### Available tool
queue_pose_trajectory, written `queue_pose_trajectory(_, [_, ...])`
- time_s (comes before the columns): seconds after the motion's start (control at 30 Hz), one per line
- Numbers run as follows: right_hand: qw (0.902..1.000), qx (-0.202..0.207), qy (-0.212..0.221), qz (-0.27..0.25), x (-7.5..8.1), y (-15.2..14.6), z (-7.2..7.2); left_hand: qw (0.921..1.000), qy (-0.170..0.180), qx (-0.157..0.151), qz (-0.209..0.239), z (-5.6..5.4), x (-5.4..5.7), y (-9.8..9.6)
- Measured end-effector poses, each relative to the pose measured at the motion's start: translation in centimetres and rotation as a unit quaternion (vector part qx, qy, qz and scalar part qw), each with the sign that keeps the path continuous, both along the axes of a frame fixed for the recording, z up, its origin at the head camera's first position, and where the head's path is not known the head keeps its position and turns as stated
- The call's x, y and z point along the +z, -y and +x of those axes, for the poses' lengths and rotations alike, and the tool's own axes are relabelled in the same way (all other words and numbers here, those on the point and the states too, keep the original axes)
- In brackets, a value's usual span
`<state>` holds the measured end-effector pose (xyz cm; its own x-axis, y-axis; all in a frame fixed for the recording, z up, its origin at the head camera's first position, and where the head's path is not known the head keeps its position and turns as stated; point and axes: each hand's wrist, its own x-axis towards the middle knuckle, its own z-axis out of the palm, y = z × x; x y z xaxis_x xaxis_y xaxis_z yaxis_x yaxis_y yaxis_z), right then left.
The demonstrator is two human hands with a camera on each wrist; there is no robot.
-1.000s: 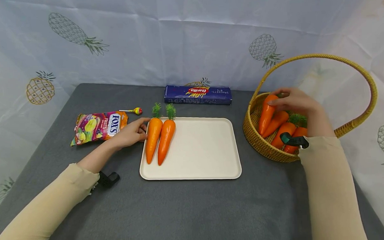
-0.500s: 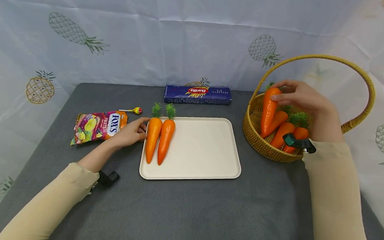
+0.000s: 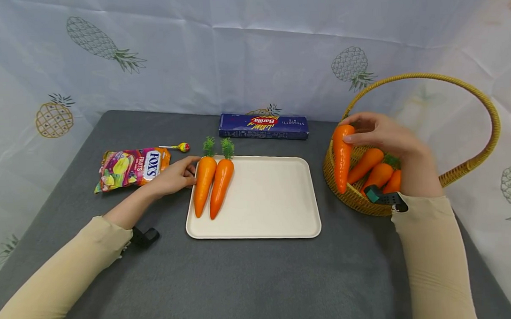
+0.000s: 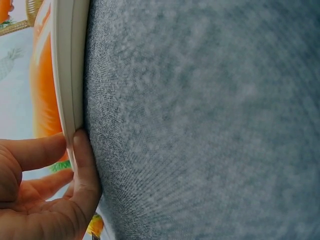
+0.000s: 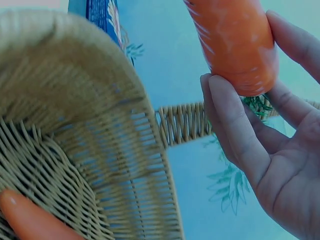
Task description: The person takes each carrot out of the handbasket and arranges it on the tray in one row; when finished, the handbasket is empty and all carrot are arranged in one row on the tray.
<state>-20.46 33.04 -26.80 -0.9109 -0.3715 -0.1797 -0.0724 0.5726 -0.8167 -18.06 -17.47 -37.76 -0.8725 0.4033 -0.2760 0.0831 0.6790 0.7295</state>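
Being pinched near its top by the fingers of the right hand (image 3: 383,135), one carrot (image 3: 342,160) is held at the basket's (image 3: 353,203) tray-side rim; its tip is best kept clear, and the tray (image 3: 269,199), gripped at its edge by the left hand (image 3: 173,178), kept still.

Plain orange carrot (image 3: 342,161) in the right hand (image 3: 381,132); more orange carrots (image 3: 367,164), green-topped, in a golden-tan basket (image 3: 360,203) with a woven pattern. Two orange carrots (image 3: 222,188) with green tops on a plain cream tray (image 3: 269,196). Dark grey bench (image 3: 260,281). Navy blue spaghetti box (image 3: 241,127) with a red oval logo (image 3: 264,121) and white lettering. Sweets bag (image 3: 129,168) in pink, purple and orange, with yellow-green fruit and dark blue letters on white. Yellow and red lollipop (image 3: 183,147). Whitish backdrop cloth (image 3: 252,61) printed with criss-crossed pineapples (image 3: 54,119), some outlined in grey-green, others golden-yellow. Plain beige sleeves (image 3: 432,247); black wrist straps (image 3: 145,238).
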Motion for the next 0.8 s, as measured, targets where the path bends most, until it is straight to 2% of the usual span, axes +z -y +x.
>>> queue_pose_trajectory(0.17, [0.9999, 0.000, -0.011, 0.008, -0.1, 1.3, 0.5, 1.0000, 0.002, 0.001, 0.002, 0.0, 0.0, 0.1])
queue_pose_trajectory(0.43, [0.9998, -0.004, -0.009, -0.019, -0.6, 3.7, 0.9, 1.0000, 0.000, 0.002, 0.001, 0.0, 0.0, 0.0])
queue_pose_trajectory(0.8, [0.9984, 0.022, -0.007, -0.052, -2.0, 7.8, 0.7, 1.0000, -0.004, -0.003, 0.005, 0.2, 0.3, -0.1])
